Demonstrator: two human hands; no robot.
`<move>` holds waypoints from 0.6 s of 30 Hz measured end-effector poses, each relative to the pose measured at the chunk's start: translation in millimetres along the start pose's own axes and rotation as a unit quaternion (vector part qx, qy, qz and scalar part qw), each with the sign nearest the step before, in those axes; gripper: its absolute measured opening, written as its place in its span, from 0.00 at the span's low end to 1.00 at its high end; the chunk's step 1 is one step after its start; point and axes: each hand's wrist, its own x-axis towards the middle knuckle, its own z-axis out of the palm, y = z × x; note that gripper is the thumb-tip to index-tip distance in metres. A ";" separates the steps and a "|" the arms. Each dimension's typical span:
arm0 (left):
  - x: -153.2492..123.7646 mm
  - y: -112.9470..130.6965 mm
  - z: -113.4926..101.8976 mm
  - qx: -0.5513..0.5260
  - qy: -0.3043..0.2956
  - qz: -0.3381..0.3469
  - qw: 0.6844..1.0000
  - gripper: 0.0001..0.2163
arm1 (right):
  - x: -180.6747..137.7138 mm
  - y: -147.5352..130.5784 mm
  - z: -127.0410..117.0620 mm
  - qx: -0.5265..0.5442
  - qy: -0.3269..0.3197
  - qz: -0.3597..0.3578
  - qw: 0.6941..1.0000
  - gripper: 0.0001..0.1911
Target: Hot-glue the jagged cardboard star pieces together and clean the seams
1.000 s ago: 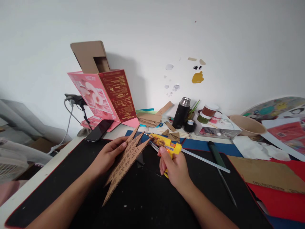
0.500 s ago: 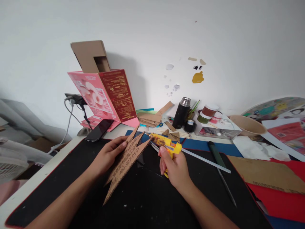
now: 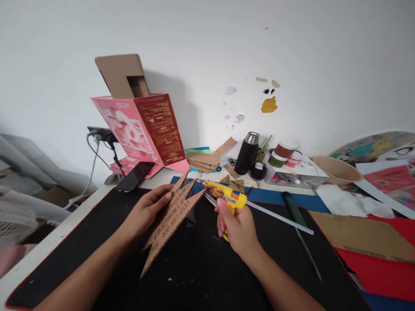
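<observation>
Clutter rings the black mat (image 3: 201, 276) I work on, and most of the trouble I foresee comes from it. Largest is the pink box (image 3: 142, 129) standing at the far left against the wall, with a phone (image 3: 135, 176) leaning near its foot; a swing of my left elbow could, I judge, knock either one. My left hand (image 3: 147, 211) holds the pointed cardboard pieces (image 3: 171, 220) upright near the mat's middle, fingers flat along their left face, tips aimed to the far right. My right hand (image 3: 238, 226) is wrapped around the grip of the yellow glue gun (image 3: 225, 198), whose stained nozzle sits just beside the cardboard tips; I cannot tell whether it touches them. A lit spot on the gun suggests heat, so the main risk is a burn if my left fingers slide toward the tips, or hot glue dripping onto the mat. Loose grip on the thin cardboard could let the pieces splay and the joint set crooked. Behind the gun a long pale stick (image 3: 279, 218) lies across the mat, and the black flask (image 3: 247, 153) stands farther off; a jerk to the right could sweep them.
</observation>
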 end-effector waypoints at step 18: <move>1.0 -2.9 -1.8 0.027 -0.002 0.015 1.000 0.29 | -0.1 0.0 -0.5 0.004 0.007 0.013 1.000 0.36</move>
